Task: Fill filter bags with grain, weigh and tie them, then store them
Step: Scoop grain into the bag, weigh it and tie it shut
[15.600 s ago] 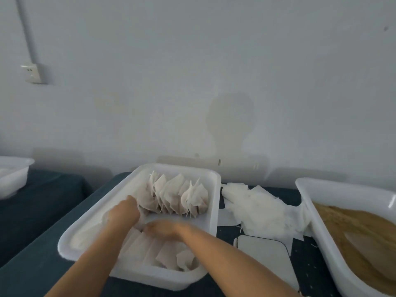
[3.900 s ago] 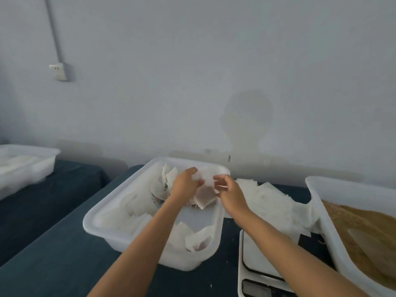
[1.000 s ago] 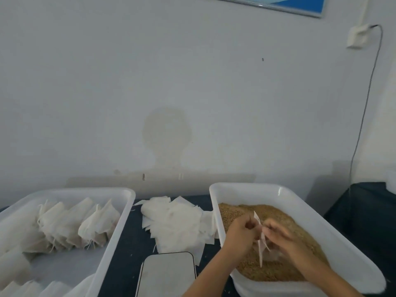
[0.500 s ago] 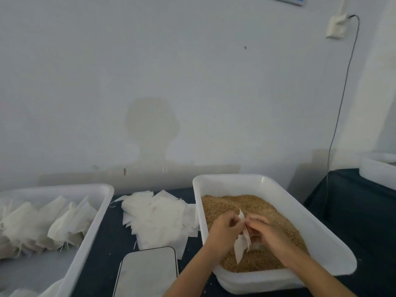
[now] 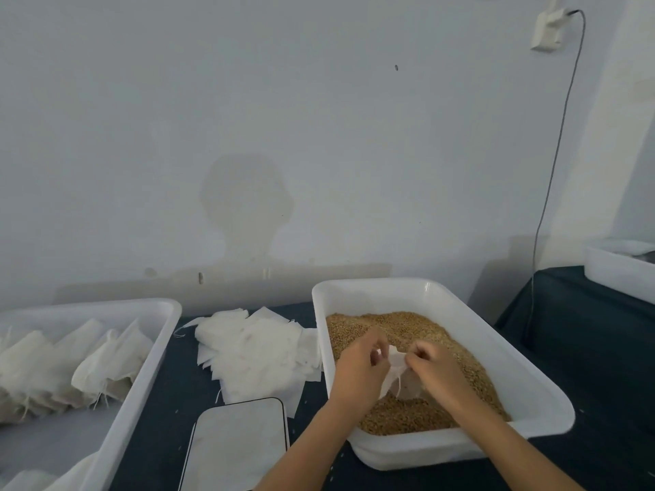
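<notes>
Pale wall [image 5: 319,118] rises straight behind the dark desk [image 5: 584,366], closing off all room beyond the grain tub [image 5: 528,388], the landmark for what follows. The tub sits near the desk's front, its rim free on every side, with bare desk to its right. Further right a second white tub [image 5: 616,267] is cut off by the frame edge, and a cable [image 5: 553,164] hangs down the wall from a socket [image 5: 547,30] above it. Just left of the grain tub lies a loose stack of empty bags [image 5: 255,352], its edge touching or nearly touching the tub wall. In front of that stack, left of the tub's near corner, sits the scale [image 5: 237,444], its lower part cut off. Further left a storage tub [image 5: 149,366] holds filled bags [image 5: 106,363] standing in a row; its left end runs out of frame. Over the grain [image 5: 407,412] inside the grain tub, the left hand [image 5: 358,370] and right hand [image 5: 436,370] each keep a pinching grip on one filter bag [image 5: 393,370], stretched between them just above the grain surface. A drawstring [image 5: 398,386] dangles from the bag. The bag's lower part is hidden by the hands, so whether it touches the grain or is open cannot be told.
</notes>
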`<state>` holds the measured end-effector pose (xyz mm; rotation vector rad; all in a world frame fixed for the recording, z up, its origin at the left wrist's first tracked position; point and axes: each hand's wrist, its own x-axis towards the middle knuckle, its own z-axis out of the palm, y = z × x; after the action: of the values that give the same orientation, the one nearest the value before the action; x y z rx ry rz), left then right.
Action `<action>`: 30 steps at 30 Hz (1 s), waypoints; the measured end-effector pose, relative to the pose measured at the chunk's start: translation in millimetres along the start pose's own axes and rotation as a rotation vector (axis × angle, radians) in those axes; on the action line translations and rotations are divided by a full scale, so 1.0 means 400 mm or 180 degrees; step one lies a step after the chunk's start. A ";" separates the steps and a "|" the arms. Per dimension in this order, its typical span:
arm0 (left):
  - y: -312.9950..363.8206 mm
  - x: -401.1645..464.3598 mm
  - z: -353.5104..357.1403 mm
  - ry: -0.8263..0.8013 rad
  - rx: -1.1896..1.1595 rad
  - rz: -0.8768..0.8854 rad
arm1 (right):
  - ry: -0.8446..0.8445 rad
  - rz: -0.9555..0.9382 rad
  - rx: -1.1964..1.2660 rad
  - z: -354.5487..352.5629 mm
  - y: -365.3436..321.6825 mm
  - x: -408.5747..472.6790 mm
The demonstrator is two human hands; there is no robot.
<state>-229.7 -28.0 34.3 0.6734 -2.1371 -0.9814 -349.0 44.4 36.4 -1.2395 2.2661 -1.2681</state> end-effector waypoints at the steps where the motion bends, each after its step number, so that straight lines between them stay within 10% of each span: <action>1: 0.001 -0.001 0.003 0.0015 0.0277 0.0123 | 0.0028 -0.0049 -0.0126 0.002 0.000 -0.001; 13: 0.012 -0.014 0.025 -0.0311 0.1546 0.0699 | -0.0259 0.0676 0.1083 -0.014 -0.004 0.002; 21: 0.014 -0.010 0.010 0.0197 0.1506 0.0301 | -0.1186 0.0273 -0.2305 -0.080 0.068 0.022; 30: 0.000 -0.005 0.021 0.0171 0.1690 -0.0148 | -0.0852 -0.0249 -0.3008 -0.164 0.026 0.049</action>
<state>-234.7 -23.0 29.4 0.9895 -2.3561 -0.4016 -404.4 69.0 69.7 -1.6317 2.6695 0.0599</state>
